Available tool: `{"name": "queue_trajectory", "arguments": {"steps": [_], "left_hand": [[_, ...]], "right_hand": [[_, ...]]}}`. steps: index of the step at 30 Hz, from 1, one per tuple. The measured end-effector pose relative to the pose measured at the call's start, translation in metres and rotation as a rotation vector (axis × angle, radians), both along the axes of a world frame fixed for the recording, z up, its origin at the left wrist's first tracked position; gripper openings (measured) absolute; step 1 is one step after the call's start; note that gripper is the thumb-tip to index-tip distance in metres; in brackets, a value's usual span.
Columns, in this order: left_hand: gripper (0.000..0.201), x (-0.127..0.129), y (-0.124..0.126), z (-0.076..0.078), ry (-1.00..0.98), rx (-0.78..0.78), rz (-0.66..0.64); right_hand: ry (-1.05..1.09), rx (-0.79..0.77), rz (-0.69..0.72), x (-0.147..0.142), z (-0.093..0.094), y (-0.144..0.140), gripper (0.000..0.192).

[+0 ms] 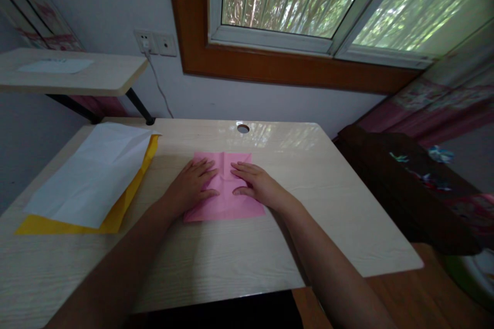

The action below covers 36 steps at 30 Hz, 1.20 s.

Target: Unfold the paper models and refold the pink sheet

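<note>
I have both hands flat on a square sheet of thin pink paper [224, 190] that lies in the middle of the pale wood-grain table [328, 205]. My left hand [191, 182] covers its left half and my right hand [257, 182] its right half, fingers spread and pointing inward, palms down and pinching nothing; the fingertips nearly meet over a crease that runs up the centre of the sheet.

I judge the paper to be very light, limp and easy to slide on the smooth tabletop, and it will keep any crease pressed into it. The free corners and the near edge, just below my wrists, look like the best places to lift it, with a thumb and forefinger.

To the left, well apart from my hands, a white paper sheet [92, 175] rests on a yellow paper sheet [127, 200]. A round cable hole [243, 128] sits near the table's far edge.
</note>
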State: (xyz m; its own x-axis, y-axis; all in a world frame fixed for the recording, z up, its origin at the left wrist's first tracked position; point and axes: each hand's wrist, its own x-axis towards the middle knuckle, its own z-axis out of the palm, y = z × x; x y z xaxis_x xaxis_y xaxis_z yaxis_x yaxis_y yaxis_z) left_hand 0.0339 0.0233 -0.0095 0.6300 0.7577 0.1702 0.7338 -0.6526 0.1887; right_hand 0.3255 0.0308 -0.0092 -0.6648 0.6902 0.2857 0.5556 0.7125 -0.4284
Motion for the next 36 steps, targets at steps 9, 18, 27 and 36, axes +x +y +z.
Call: {"name": "queue_trajectory", "arguments": {"steps": [9, 18, 27, 36], "left_hand": [[0.072, -0.003, 0.0, 0.001, 0.056, 0.004, 0.056], [0.064, -0.004, -0.005, 0.005, 0.114, 0.008, 0.085], [0.064, 0.002, -0.004, 0.005, 0.121, 0.009, 0.019], [0.067, 0.002, -0.007, 0.003, 0.106, 0.007, 0.013]], "right_hand": [[-0.081, 0.039, -0.044, 0.001, 0.009, -0.002, 0.071], [-0.217, 0.138, -0.066, -0.008, 0.016, -0.014, 0.054], [-0.295, 0.117, -0.098, -0.02, 0.006, -0.024, 0.076], [-0.272, 0.111, -0.085, -0.022, 0.007, -0.026, 0.08]]}}
